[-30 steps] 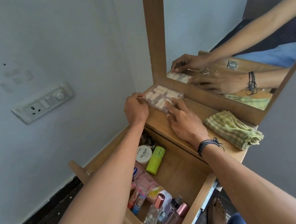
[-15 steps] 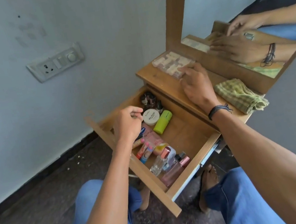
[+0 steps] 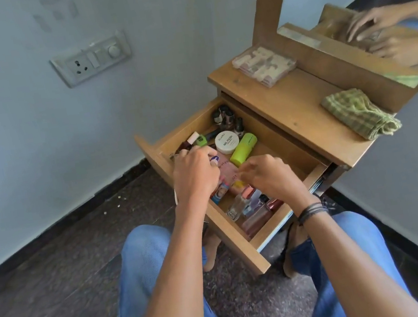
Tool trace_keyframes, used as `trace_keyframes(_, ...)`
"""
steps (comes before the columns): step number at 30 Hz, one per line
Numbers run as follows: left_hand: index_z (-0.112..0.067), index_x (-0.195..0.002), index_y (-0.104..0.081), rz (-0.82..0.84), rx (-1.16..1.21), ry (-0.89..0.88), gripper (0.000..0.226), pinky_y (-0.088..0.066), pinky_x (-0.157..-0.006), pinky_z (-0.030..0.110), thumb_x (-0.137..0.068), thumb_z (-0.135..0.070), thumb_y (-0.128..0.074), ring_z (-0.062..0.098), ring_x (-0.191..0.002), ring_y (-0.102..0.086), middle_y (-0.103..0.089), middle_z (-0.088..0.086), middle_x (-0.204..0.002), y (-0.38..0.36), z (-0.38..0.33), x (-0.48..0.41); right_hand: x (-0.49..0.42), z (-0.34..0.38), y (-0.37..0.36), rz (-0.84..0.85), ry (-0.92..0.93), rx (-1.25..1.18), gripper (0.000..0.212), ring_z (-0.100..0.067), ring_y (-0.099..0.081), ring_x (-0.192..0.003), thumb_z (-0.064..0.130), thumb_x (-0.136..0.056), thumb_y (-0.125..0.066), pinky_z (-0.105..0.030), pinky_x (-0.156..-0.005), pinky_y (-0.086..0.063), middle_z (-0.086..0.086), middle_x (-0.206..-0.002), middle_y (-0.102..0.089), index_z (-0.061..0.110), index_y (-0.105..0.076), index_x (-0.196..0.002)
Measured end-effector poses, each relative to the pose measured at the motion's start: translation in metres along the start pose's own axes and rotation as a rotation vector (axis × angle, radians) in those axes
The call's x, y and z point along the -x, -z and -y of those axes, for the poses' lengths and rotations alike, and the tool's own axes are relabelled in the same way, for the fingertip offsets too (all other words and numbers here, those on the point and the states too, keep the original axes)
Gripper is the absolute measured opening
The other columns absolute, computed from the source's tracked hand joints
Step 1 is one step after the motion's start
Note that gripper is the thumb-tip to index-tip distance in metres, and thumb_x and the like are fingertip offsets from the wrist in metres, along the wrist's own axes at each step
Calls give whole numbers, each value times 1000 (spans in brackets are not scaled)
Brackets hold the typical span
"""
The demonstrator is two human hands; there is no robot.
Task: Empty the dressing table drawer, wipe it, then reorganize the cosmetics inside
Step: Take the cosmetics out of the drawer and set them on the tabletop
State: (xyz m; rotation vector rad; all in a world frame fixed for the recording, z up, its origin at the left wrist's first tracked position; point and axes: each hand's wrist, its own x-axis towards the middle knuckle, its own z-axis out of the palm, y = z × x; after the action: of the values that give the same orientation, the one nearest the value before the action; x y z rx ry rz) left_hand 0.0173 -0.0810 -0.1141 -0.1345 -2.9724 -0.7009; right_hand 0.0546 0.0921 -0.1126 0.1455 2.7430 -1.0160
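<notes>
Both hands are down in the open drawer (image 3: 239, 246), and the next lift turns on the pink tube (image 3: 228, 172) lying flat between them. Its long axis runs roughly along the drawer front. The left hand (image 3: 196, 173) is at the tube's far end and the right hand (image 3: 269, 176) is just beside its near end, fingertips pointing down at it. The right hand looks the nearer of the two. The left hand's fingers are curled over the clutter by the drawer front, and the right hand's fingers are bent and close together. Whether either one actually holds anything I cannot tell, since the knuckles hide the fingertips. Just beyond the right hand a lime-green bottle (image 3: 243, 148) lies slanted, touching a white jar (image 3: 227, 141), so a grasp on the tube probably wants to come from above, not from the side. The emptying is barely begun, judging by the full drawer: only a clear case of lipsticks (image 3: 264, 66) and a checked cloth (image 3: 359, 114) sit on the counter (image 3: 298, 105).
</notes>
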Motion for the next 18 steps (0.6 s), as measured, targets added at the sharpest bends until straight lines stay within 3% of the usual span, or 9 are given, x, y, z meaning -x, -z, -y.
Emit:
trace_keyframes(5,-24,-128,-66,27,-165,-22,32,-47,-92,36,-97,-28,-62,20,-114,-58,-69,-2,-124,-2,-1,2,-9,-12,0,110,-100,-209,12,-7,-69,-90,36,-90,-75,-34,-82,-57,12,-97,-74,34,-71,-100)
trace_keyframes(10,-19,-120,-69,62,-249,-26,27,-49,-91,37,-99,-33,-59,21,-111,-60,-72,1,-115,-3,-3,2,-16,-14,1,226,-164,-310,36,-7,-68,-96,19,-81,-84,-21,-72,-47,11,-108,-72,25,-68,-114)
trace_keyframes(15,-19,-118,-70,71,-255,-18,27,-51,-91,39,-99,-34,-59,21,-111,-61,-72,0,-114,-4,-2,1,-20,-14,-7,215,-170,-278,57,-9,-66,-102,17,-69,-92,-30,-88,-56,12,-111,-70,27,-64,-117)
trace_keyframes(18,-20,-122,-68,73,-233,-10,29,-51,-92,38,-99,-35,-59,21,-112,-61,-71,0,-117,-3,-2,1,-19,-12,-9,177,-156,-278,60,-10,-68,-95,22,-65,-93,-32,-81,-57,11,-107,-70,31,-62,-115)
